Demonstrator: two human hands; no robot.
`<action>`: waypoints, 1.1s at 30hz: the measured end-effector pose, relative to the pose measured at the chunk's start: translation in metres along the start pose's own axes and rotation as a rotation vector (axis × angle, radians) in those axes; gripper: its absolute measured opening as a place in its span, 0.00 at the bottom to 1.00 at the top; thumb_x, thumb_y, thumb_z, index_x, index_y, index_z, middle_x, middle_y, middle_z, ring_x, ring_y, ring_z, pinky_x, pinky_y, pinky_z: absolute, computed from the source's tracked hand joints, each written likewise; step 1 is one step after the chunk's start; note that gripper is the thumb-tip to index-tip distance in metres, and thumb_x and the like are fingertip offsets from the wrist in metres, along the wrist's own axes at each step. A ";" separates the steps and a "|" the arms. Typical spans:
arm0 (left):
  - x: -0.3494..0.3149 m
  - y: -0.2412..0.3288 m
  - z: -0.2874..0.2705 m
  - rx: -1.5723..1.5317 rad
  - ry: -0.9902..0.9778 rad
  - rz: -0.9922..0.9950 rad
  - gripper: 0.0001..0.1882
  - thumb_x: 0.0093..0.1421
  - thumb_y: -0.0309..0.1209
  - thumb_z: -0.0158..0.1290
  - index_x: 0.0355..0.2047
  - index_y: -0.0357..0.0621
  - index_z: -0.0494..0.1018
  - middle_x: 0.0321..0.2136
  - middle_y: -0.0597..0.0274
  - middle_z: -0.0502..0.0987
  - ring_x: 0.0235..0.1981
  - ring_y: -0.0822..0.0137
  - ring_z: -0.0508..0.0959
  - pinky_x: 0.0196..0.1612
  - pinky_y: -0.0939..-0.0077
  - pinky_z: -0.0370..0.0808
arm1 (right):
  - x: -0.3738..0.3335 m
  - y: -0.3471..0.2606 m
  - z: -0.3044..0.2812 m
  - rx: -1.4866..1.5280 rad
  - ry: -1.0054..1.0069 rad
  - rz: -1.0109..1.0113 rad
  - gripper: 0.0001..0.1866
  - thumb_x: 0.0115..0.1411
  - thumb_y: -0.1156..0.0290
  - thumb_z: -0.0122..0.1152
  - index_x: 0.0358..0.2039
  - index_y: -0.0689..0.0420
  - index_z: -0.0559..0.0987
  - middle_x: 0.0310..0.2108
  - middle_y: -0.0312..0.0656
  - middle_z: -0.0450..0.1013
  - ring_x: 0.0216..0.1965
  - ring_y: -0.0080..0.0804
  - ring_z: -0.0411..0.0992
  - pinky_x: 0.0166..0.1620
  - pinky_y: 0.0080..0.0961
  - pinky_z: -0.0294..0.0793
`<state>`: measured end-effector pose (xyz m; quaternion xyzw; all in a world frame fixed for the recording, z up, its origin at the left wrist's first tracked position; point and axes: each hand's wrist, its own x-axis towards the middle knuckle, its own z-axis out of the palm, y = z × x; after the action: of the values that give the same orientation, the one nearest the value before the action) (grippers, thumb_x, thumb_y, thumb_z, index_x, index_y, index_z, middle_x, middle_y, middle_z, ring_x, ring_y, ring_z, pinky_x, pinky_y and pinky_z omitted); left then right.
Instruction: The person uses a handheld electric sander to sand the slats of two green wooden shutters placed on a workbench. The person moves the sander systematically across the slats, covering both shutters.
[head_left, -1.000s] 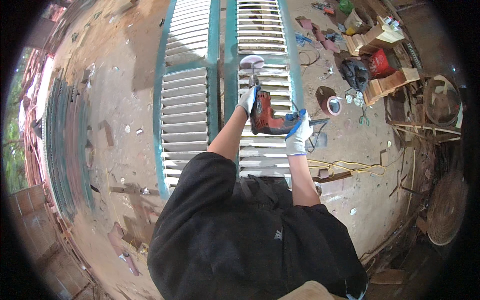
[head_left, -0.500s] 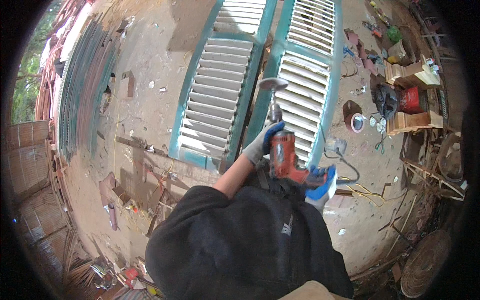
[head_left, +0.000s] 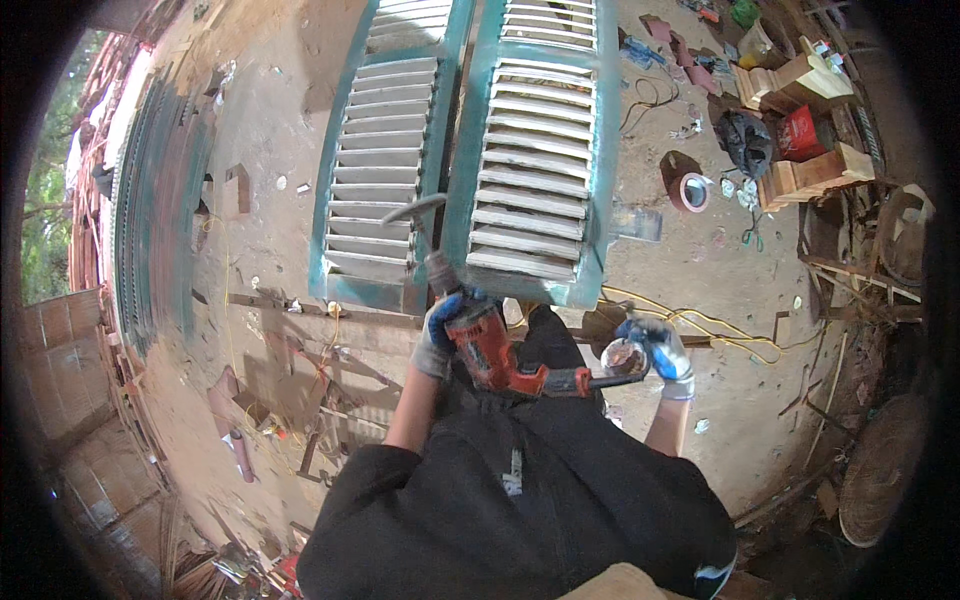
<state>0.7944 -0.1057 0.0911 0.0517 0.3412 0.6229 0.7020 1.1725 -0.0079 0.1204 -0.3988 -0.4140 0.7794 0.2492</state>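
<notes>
My left hand (head_left: 436,335), in a grey and blue work glove, is closed around the front of a red power drill (head_left: 484,350), just behind its chuck. A round backing pad (head_left: 413,208) on a shaft sticks out of the chuck, over the lower end of a teal louvred shutter (head_left: 378,180). My gloved right hand (head_left: 668,358) is off the drill's handle and pinches a round, brownish-white disc (head_left: 622,357) by its edge. The black power cord (head_left: 618,381) leaves the handle and passes below that disc. A second shutter (head_left: 530,165) lies alongside the first.
A yellow cord (head_left: 715,335) loops on the ground at right. Beyond it lie a roll of tape (head_left: 692,192), wooden blocks (head_left: 815,178), a red container (head_left: 797,135) and a black bag (head_left: 743,145). Long teal slats (head_left: 150,210) are stacked at left.
The drill has moved left and lower in view, in my left hand. My right hand has left the handle and now holds the round disc out to the right. The view has shifted.
</notes>
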 end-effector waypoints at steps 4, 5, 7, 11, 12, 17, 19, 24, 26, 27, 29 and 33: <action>-0.037 -0.041 -0.017 -0.176 -0.108 0.061 0.17 0.58 0.34 0.47 0.43 0.34 0.69 0.39 0.51 0.75 0.45 0.53 0.73 0.57 0.54 0.63 | 0.009 0.082 -0.042 -0.377 0.287 -0.026 0.25 0.46 0.74 0.66 0.47 0.59 0.72 0.41 0.37 0.71 0.40 0.22 0.70 0.45 0.19 0.70; -0.052 -0.047 -0.026 -0.186 -0.099 0.082 0.17 0.58 0.35 0.47 0.43 0.35 0.69 0.39 0.51 0.75 0.45 0.53 0.73 0.57 0.54 0.63 | 0.008 0.105 -0.037 -0.546 0.216 -0.160 0.33 0.43 0.74 0.69 0.52 0.60 0.69 0.44 0.41 0.71 0.41 0.24 0.70 0.45 0.19 0.70; -0.090 -0.052 -0.046 -0.188 -0.049 0.000 0.18 0.58 0.36 0.47 0.44 0.35 0.69 0.39 0.52 0.75 0.46 0.55 0.73 0.57 0.57 0.64 | 0.001 0.154 -0.011 -0.779 0.014 -0.102 0.34 0.42 0.73 0.68 0.53 0.58 0.70 0.45 0.42 0.70 0.41 0.25 0.71 0.45 0.21 0.71; -0.160 -0.035 -0.092 -0.052 -0.039 0.064 0.19 0.56 0.36 0.50 0.43 0.35 0.69 0.38 0.54 0.74 0.45 0.58 0.73 0.57 0.61 0.64 | -0.020 0.233 0.074 -0.954 -0.322 0.022 0.32 0.42 0.71 0.67 0.52 0.57 0.70 0.42 0.41 0.69 0.38 0.24 0.70 0.43 0.22 0.70; -0.183 -0.026 -0.103 -0.059 -0.041 0.094 0.19 0.55 0.36 0.50 0.42 0.35 0.69 0.38 0.55 0.74 0.45 0.58 0.73 0.57 0.61 0.64 | -0.026 0.250 0.099 -1.020 -0.355 -0.031 0.32 0.42 0.71 0.67 0.51 0.57 0.71 0.41 0.41 0.69 0.38 0.24 0.69 0.42 0.22 0.70; -0.310 0.051 -0.188 -0.088 -0.023 0.221 0.20 0.52 0.36 0.52 0.41 0.34 0.68 0.37 0.56 0.72 0.44 0.57 0.73 0.58 0.58 0.62 | -0.024 0.315 0.255 -1.088 -0.460 0.012 0.29 0.44 0.69 0.65 0.49 0.57 0.72 0.35 0.39 0.67 0.34 0.23 0.67 0.38 0.22 0.68; -0.373 0.087 -0.249 -0.014 -0.058 0.376 0.20 0.54 0.37 0.49 0.42 0.35 0.68 0.38 0.56 0.72 0.45 0.56 0.72 0.59 0.57 0.61 | -0.017 0.340 0.333 -1.111 -0.497 0.009 0.28 0.44 0.69 0.65 0.48 0.58 0.72 0.33 0.38 0.66 0.32 0.22 0.66 0.37 0.22 0.68; -0.569 0.187 -0.440 0.064 0.444 0.756 0.19 0.57 0.41 0.46 0.44 0.41 0.69 0.42 0.56 0.73 0.45 0.57 0.72 0.56 0.54 0.63 | 0.004 0.409 0.553 -1.140 -0.583 0.016 0.25 0.45 0.67 0.63 0.46 0.58 0.73 0.27 0.35 0.64 0.28 0.21 0.63 0.33 0.23 0.66; -0.657 0.209 -0.496 0.116 0.534 0.847 0.21 0.56 0.44 0.48 0.43 0.42 0.69 0.40 0.57 0.74 0.44 0.55 0.73 0.54 0.49 0.64 | 0.006 0.434 0.645 -0.910 -0.702 0.027 0.24 0.46 0.67 0.63 0.45 0.58 0.74 0.25 0.34 0.63 0.27 0.20 0.62 0.31 0.23 0.65; -0.698 0.212 -0.515 -0.016 0.501 0.886 0.22 0.55 0.45 0.48 0.43 0.42 0.69 0.39 0.58 0.74 0.43 0.54 0.74 0.53 0.46 0.65 | 0.003 0.442 0.689 -0.867 -0.762 0.032 0.23 0.46 0.67 0.62 0.45 0.58 0.74 0.24 0.34 0.63 0.26 0.20 0.62 0.30 0.23 0.65; -0.762 0.218 -0.539 -0.273 0.441 0.913 0.23 0.54 0.52 0.47 0.40 0.47 0.69 0.37 0.60 0.74 0.39 0.58 0.73 0.48 0.51 0.68 | -0.008 0.448 0.776 -1.066 -0.712 -0.052 0.31 0.47 0.66 0.62 0.53 0.57 0.66 0.38 0.41 0.70 0.39 0.31 0.70 0.44 0.27 0.69; -0.851 0.222 -0.549 -0.392 0.626 0.879 0.24 0.51 0.54 0.50 0.37 0.47 0.70 0.30 0.60 0.74 0.34 0.59 0.73 0.44 0.52 0.70 | -0.042 0.426 0.934 -0.812 -0.887 -0.338 0.25 0.52 0.64 0.57 0.51 0.58 0.67 0.38 0.45 0.70 0.39 0.36 0.69 0.44 0.32 0.68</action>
<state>0.3175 -1.0252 0.1362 -0.1294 0.3574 0.8935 0.2391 0.3978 -0.6823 0.0951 -0.0291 -0.7986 0.6011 0.0021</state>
